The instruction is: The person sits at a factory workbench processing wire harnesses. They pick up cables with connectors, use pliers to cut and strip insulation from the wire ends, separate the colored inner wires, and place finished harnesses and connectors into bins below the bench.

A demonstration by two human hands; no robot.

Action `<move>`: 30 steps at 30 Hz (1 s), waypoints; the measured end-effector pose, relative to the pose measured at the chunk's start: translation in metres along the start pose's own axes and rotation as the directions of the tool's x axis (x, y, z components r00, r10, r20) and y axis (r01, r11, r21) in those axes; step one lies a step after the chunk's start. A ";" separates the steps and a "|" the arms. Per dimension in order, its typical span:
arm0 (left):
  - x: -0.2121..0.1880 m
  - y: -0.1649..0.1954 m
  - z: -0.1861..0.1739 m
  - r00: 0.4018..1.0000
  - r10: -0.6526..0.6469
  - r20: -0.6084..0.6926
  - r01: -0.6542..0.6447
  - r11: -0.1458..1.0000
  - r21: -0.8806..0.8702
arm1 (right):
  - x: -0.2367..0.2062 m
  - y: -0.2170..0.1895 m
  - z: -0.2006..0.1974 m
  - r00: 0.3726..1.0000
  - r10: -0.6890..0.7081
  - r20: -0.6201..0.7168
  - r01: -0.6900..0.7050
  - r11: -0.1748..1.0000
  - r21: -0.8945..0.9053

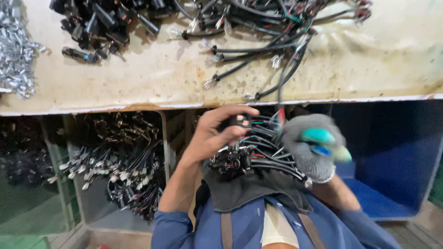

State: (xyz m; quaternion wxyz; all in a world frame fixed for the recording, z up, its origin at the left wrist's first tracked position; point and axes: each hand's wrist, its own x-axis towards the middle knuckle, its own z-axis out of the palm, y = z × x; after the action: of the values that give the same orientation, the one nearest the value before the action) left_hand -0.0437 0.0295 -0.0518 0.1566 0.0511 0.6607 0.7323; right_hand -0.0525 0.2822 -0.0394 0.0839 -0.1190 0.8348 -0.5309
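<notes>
My bare left hand (210, 136) is closed on a small black connector (238, 121) at the top of a wire harness (251, 159). The harness is a bundle of black, red and green wires with several black plugs, lying over a dark cloth (240, 189) on my lap. My right hand (314, 147), in a grey glove with teal fingertips, grips the wires on the bundle's right side and is blurred by motion. Both hands are just below the workbench's front edge.
The stained workbench top (152, 78) carries a heap of black connectors (99, 25), loose black cables with terminals (258, 32) and silver metal parts (16, 53). Under it, a crate (87, 212) holds wire bundles (124, 173). A blue bin (392, 157) stands at the right.
</notes>
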 end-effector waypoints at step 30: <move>0.007 -0.006 0.057 0.852 0.147 0.502 -0.494 0.541 0.681 | 0.049 -0.012 -0.017 0.940 0.072 -0.332 0.217 0.627 0.749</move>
State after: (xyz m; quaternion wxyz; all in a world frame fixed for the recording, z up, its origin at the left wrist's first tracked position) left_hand -0.0330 0.0863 -0.0514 0.1043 0.3806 0.8478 0.3542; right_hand -0.1028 0.2774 -0.0217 -0.0362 -0.0144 0.5205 -0.8530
